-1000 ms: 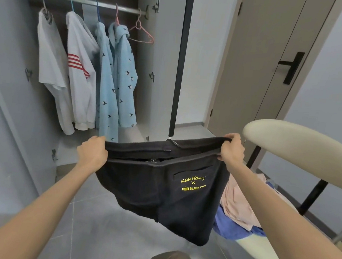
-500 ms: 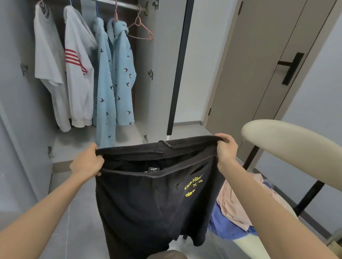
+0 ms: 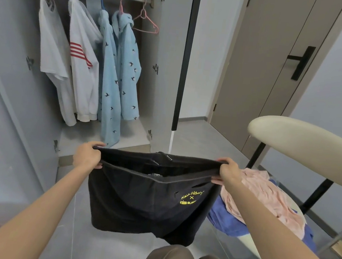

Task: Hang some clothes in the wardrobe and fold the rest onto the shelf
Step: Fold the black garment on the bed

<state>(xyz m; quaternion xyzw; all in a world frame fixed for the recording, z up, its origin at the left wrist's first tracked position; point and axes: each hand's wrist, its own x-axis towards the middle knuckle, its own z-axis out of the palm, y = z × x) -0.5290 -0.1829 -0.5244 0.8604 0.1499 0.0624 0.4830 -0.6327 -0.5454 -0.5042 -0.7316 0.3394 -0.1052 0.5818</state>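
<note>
— Left hand (image 3: 87, 155) doing what?
— Gripping one end of the waistband of the black shorts (image 3: 147, 199), lower centre of the frame. The right hand (image 3: 228, 171) grips the other end, pulling it taut so the shorts hang flat, probably for folding.
— And further right?
— A pink garment (image 3: 265, 193) and a blue garment (image 3: 225, 220) lie heaped on the chair (image 3: 302, 148), not yet sorted.

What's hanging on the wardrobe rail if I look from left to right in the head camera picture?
plain white T-shirt → white top with red stripes → first blue bird-print top → second blue bird-print top → empty pink hanger
</note>
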